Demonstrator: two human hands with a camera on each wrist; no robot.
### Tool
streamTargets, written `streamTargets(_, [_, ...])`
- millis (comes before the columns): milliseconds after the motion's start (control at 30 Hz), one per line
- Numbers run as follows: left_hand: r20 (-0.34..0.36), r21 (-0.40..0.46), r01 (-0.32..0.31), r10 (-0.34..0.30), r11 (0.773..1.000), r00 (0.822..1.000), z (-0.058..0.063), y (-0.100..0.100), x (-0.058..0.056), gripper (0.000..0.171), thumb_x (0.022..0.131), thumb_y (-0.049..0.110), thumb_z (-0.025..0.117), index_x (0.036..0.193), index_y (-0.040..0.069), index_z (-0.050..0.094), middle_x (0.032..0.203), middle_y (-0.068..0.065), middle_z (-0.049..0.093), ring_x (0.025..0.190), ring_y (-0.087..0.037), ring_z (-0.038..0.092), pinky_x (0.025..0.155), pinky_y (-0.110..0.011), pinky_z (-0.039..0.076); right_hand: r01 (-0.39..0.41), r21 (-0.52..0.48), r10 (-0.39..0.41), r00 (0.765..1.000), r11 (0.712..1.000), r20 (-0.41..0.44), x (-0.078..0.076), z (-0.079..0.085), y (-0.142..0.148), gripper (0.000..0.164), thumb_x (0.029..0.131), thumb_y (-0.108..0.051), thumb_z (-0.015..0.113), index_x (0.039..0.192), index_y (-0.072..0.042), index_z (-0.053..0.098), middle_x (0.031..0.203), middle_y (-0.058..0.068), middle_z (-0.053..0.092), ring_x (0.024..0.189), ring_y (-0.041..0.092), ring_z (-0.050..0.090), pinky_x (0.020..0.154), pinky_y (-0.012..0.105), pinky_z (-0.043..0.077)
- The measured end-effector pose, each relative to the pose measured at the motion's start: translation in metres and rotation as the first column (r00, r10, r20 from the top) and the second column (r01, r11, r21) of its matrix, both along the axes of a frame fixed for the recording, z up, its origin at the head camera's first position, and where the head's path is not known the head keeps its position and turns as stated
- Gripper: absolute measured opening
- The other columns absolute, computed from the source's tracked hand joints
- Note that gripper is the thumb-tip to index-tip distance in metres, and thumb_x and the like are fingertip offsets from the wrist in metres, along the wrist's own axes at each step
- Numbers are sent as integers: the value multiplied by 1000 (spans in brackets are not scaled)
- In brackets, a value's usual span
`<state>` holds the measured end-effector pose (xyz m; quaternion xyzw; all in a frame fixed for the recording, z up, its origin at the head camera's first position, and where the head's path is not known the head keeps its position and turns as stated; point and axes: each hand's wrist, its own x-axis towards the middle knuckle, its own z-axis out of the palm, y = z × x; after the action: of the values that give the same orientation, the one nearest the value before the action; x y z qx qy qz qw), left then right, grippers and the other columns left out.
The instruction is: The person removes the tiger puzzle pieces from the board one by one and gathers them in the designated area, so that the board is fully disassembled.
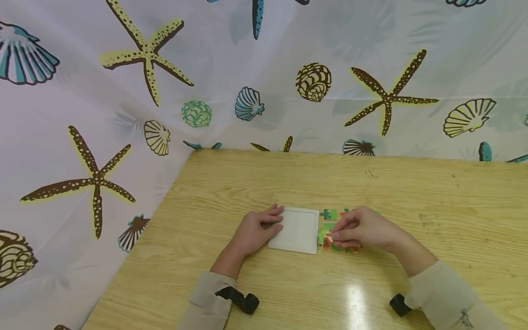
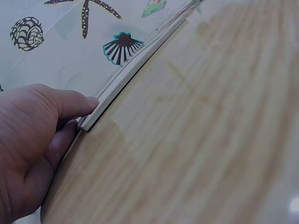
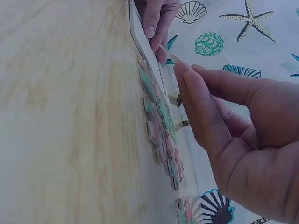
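A flat white puzzle tray (image 1: 294, 230) with a thin raised rim lies on the wooden table. My left hand (image 1: 257, 231) rests on its left edge. In the left wrist view, the thumb (image 2: 81, 103) of that hand touches the rim near a corner. Just right of the tray, my right hand (image 1: 367, 229) pinches a small jigsaw piece (image 1: 329, 238) between thumb and fingertips. From the right wrist view, the piece shows only as a thin edge (image 3: 174, 58). Beneath the right hand, colourful jigsaw pieces (image 1: 328, 214) lie in rows, partly covered by it.
The wooden table (image 1: 231, 183) meets a sheet (image 1: 272, 64) printed with starfish and shells at its back and left. Black camera mounts (image 1: 250, 303) sit at both wrists, close over the table. A bright light reflection shows near the front.
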<state>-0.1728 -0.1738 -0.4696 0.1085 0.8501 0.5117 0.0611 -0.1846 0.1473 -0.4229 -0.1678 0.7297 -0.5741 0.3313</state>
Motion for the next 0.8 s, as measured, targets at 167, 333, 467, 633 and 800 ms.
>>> streamTargets(167, [2, 1, 1, -1, 1000, 1000, 0, 0, -1, 28, 97, 3, 73, 125, -3, 74, 147, -7, 60, 149, -22, 43, 114, -36, 43, 1, -7, -1, 1000, 1000, 0, 2, -1, 3, 19, 99, -3, 69, 109, 14, 69, 95, 16, 77, 85, 19, 76, 70, 27, 61])
streamTargets(333, [-4, -7, 11, -11, 1000, 1000, -1, -1, -1, 28, 97, 3, 73, 124, -3, 74, 147, -7, 60, 149, -22, 43, 114, -36, 43, 6, -13, -5, 1000, 1000, 14, 2, -2, 7, 20, 99, -2, 69, 110, 15, 68, 97, 18, 77, 86, 19, 76, 74, 29, 63])
streamTargets(467, [-7, -9, 10, -10, 1000, 1000, -1, 0, -1, 28, 97, 3, 73, 124, -3, 74, 147, -8, 61, 148, -23, 44, 114, -37, 44, 5, -7, -5, 1000, 1000, 8, 2, -2, 13, 20, 99, -1, 69, 110, 16, 68, 98, 19, 77, 87, 19, 76, 76, 30, 63])
streamTargets(633, [2, -3, 3, -3, 1000, 1000, 0, 0, 0, 28, 96, 3, 73, 124, -3, 74, 147, -7, 61, 149, -23, 43, 114, -37, 43, 23, -2, -23, 999, 1000, 28, 2, -2, 19, 22, 99, -1, 69, 112, 16, 67, 98, 17, 76, 87, 20, 76, 79, 32, 64])
streamTargets(800, [3, 4, 1, -1, 1000, 1000, 0, -1, 0, 28, 96, 2, 73, 124, -3, 74, 147, -7, 61, 149, -22, 43, 114, -36, 44, 34, -10, -34, 999, 999, 39, 3, -3, 23, 22, 99, -1, 69, 112, 16, 66, 100, 18, 76, 88, 21, 76, 80, 32, 63])
